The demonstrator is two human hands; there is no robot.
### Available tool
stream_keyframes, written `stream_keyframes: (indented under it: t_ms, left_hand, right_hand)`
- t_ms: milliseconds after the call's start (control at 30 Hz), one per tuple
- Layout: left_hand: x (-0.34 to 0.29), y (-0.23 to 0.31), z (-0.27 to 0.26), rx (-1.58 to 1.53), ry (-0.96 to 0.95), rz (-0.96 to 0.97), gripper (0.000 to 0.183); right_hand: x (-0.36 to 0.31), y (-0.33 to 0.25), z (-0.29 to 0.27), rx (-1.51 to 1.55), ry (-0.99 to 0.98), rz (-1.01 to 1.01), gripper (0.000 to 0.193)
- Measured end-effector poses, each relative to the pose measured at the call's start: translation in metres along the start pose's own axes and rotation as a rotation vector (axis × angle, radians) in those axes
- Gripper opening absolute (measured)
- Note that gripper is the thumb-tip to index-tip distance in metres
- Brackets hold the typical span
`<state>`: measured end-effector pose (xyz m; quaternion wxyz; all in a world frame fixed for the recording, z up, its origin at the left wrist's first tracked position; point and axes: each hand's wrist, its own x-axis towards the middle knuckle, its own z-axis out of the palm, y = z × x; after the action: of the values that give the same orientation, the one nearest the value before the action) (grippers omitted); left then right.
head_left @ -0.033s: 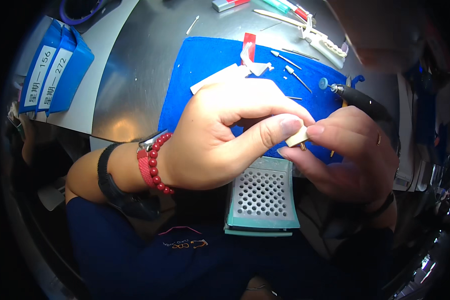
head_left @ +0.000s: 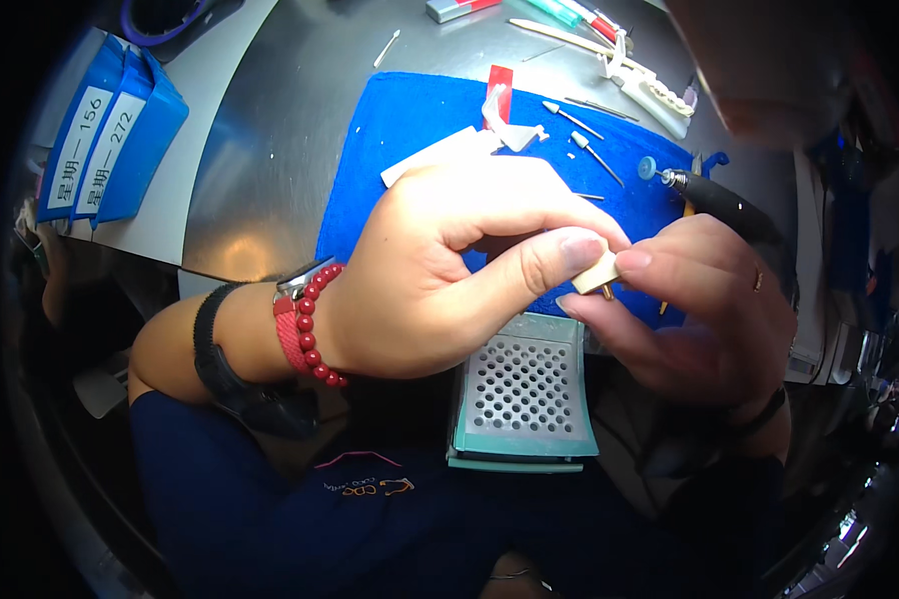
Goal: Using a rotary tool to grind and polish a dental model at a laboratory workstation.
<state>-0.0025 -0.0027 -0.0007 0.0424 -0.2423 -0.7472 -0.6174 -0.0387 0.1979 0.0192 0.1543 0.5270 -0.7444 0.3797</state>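
Observation:
A small cream dental die (head_left: 595, 275) with a brass-coloured pin below it sits between my hands. My left hand (head_left: 469, 265) pinches it between thumb and forefinger; that thumb covers its left part. At its right corner rests the forefinger of my right hand (head_left: 694, 309), whose thumb tip lies just below, close to the pin. The right hand's other fingers are curled and partly in shadow. Under the hands, a pale green box (head_left: 581, 439) shows a perforated grey grille (head_left: 519, 389). A blue cloth (head_left: 370, 140) spreads behind the hands.
Right of the cloth lies a black handpiece (head_left: 719, 200) with a blue polishing wheel (head_left: 647, 168). Several grinding burs, including one bur (head_left: 581, 142), lie on the cloth near a white strip (head_left: 430, 157). Blue bins (head_left: 150, 150) stand left; a carving tool (head_left: 559, 35) lies behind.

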Motion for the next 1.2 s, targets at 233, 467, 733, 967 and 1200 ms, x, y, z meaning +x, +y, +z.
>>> stream_keyframes:
  t_ms: [233, 467, 733, 967, 1200]
  left_hand:
    - [0.001, -0.002, -0.003, 0.051, -0.018, 0.084, 0.017]
    - [0.002, -0.005, -0.002, -0.006, -0.019, 0.092, 0.018]
    - [0.0, -0.004, -0.001, -0.014, 0.01, 0.058, 0.018]
    - [0.002, -0.007, -0.004, 0.052, 0.001, 0.181, 0.018]
    - [-0.001, -0.003, -0.003, 0.125, -0.008, 0.191, 0.019]
  right_hand:
    - [-0.001, -0.001, -0.002, 0.042, -0.038, 0.027, 0.044]
    - [-0.002, 0.0, -0.004, 0.119, -0.076, 0.077, 0.043]
    - [-0.002, 0.001, -0.005, 0.192, -0.074, 0.099, 0.039]
    - [0.0, -0.003, -0.007, 0.256, -0.09, 0.185, 0.035]
    - [0.0, -0.004, -0.008, 0.306, -0.107, 0.168, 0.034]
